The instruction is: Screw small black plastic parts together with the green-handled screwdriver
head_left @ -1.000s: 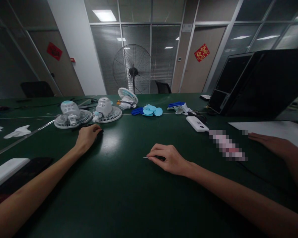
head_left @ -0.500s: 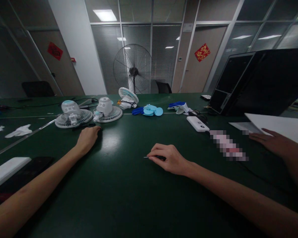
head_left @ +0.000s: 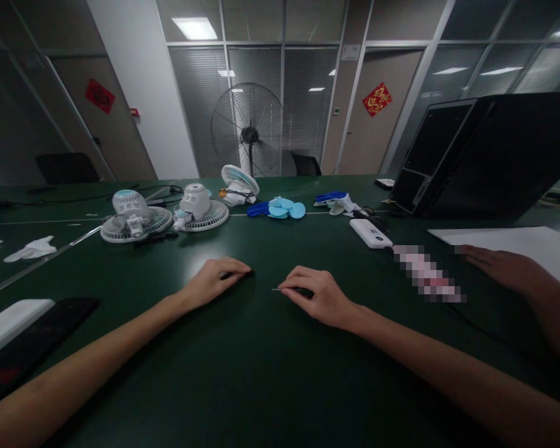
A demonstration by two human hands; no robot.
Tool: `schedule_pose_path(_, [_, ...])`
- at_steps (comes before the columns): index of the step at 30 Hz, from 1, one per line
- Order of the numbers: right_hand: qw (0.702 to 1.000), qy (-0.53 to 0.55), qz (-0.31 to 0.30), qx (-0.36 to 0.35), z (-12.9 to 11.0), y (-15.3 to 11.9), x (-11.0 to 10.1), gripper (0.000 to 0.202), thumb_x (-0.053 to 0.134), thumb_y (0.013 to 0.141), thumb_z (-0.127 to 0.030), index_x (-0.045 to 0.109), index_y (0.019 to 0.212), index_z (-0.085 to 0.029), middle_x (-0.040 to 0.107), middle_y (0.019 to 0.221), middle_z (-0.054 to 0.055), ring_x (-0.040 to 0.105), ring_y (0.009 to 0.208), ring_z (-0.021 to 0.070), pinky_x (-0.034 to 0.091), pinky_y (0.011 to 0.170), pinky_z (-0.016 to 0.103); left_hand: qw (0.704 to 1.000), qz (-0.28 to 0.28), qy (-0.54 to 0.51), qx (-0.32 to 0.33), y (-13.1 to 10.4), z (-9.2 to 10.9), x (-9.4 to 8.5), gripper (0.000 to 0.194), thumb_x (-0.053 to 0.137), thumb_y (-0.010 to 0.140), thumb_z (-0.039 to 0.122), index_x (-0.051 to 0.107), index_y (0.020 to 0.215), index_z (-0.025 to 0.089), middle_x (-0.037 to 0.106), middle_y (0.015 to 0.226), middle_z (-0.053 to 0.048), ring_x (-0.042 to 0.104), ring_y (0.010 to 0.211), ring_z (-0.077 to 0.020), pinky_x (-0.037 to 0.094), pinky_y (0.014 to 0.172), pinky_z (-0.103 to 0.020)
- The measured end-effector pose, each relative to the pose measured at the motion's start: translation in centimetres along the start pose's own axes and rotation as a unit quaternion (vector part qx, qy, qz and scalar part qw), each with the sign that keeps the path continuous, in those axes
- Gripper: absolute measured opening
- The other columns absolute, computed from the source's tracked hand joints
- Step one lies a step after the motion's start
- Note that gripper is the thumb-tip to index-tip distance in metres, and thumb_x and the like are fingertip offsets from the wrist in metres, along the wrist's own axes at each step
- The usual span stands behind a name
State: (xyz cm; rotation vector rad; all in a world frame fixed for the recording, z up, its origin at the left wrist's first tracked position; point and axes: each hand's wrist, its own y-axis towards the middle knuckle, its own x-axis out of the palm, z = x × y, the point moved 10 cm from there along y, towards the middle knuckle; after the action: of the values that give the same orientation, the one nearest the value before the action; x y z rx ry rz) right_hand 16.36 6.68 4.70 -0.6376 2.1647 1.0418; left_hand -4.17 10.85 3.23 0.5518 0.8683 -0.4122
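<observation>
Black piece (head_left: pixel 224 275) pinched in left hand (head_left: pixel 214 281), just swung over from the fans (head_left: pixel 196 202), so now within working reach of the tool (head_left: pixel 304 291) pinched in right hand (head_left: pixel 325 300).

- Overall exposure was dim; the green tabletop (head_left: pixel 280 379) fell to near black along its lower edge.
- A bright rectangular light panel (head_left: pixel 195 28) showed at upper left; smaller bright patches appeared across the glass panels (head_left: pixel 256 62).
- Diffuse glare lay on the tabletop, just beside the left hand (head_left: pixel 214 283).
- Soft shadow lay beneath both forearms (head_left: pixel 98 354).
- Wide-angle distortion stretched the black case (head_left: pixel 494 155) at right; upper corners darkened.
- Pixelation masked a pinkish item (head_left: pixel 427 274).
- The dark tool (head_left: pixel 304 291) showed little surface detail.
</observation>
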Motion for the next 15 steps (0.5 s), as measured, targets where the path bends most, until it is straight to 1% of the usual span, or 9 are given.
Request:
schedule_pose_path(1, [1.000,0.001,0.007,0.003,0.1,0.0,-0.2,0.018,0.066,0.103,-0.022,0.076,0.117,-0.019,0.072,0.110,0.006,0.070,0.091,0.0170,0.059,0.080,0.030,0.999,-0.022,-0.023,0.025,0.0,2.0,1.3,0.031,0.056,0.102,0.031,0.077,0.125,0.026,0.075,0.129,-0.006,0.069,0.117,-0.0224,0.053,0.105,-0.038])
schedule_pose_path(3, [1.000,0.008,0.015,0.002,0.0,0.0,-0.4,0.017,0.066,0.102,-0.021,0.077,0.116,-0.019,0.073,0.108,0.007,0.071,0.091,0.0177,0.059,0.080,0.031,0.996,-0.055,-0.057,0.042,-0.4,4.8,3.2,0.030,0.056,0.104,0.029,0.074,0.128,0.026,0.075,0.128,-0.006,0.069,0.116,-0.0213,0.053,0.104,-0.037])
schedule_pose_path(5, [1.000,0.014,0.019,-0.004,-0.2,0.0,-0.5,0.016,0.066,0.102,-0.020,0.077,0.114,-0.019,0.074,0.107,0.007,0.071,0.090,0.0183,0.059,0.080,0.031,0.994,-0.074,-0.074,0.030,-0.7,6.1,4.0,0.029,0.057,0.104,0.030,0.072,0.129,0.027,0.075,0.125,-0.005,0.069,0.112,-0.0209,0.054,0.099,-0.036])
schedule_pose_path(7, [1.000,0.016,0.016,-0.007,-0.3,-0.1,-0.5,0.015,0.066,0.101,-0.020,0.077,0.112,-0.019,0.074,0.106,0.007,0.071,0.090,0.0187,0.059,0.079,0.031,0.993,-0.081,-0.088,0.004,-0.9,6.3,4.2,0.027,0.059,0.103,0.030,0.071,0.128,0.027,0.074,0.123,-0.005,0.070,0.106,-0.0204,0.055,0.093,-0.034])
schedule_pose_path(9, [1.000,0.015,0.013,-0.005,-0.2,-0.1,-0.4,0.014,0.066,0.100,-0.020,0.077,0.110,-0.018,0.074,0.105,0.007,0.071,0.088,0.0184,0.059,0.077,0.030,0.991,-0.081,-0.105,-0.019,-0.9,5.9,4.1,0.026,0.061,0.102,0.031,0.069,0.127,0.026,0.074,0.121,-0.004,0.070,0.102,-0.0197,0.055,0.088,-0.033])
schedule_pose_path(15, [1.000,-0.025,-0.002,0.004,-0.2,-0.1,-0.1,0.013,0.068,0.097,-0.018,0.079,0.104,-0.019,0.074,0.101,0.006,0.070,0.083,0.0171,0.056,0.073,0.029,0.991,-0.065,-0.113,-0.041,-0.7,4.6,4.2,0.033,0.066,0.100,0.032,0.062,0.131,0.025,0.075,0.121,-0.005,0.069,0.102,-0.0201,0.054,0.087,-0.034])
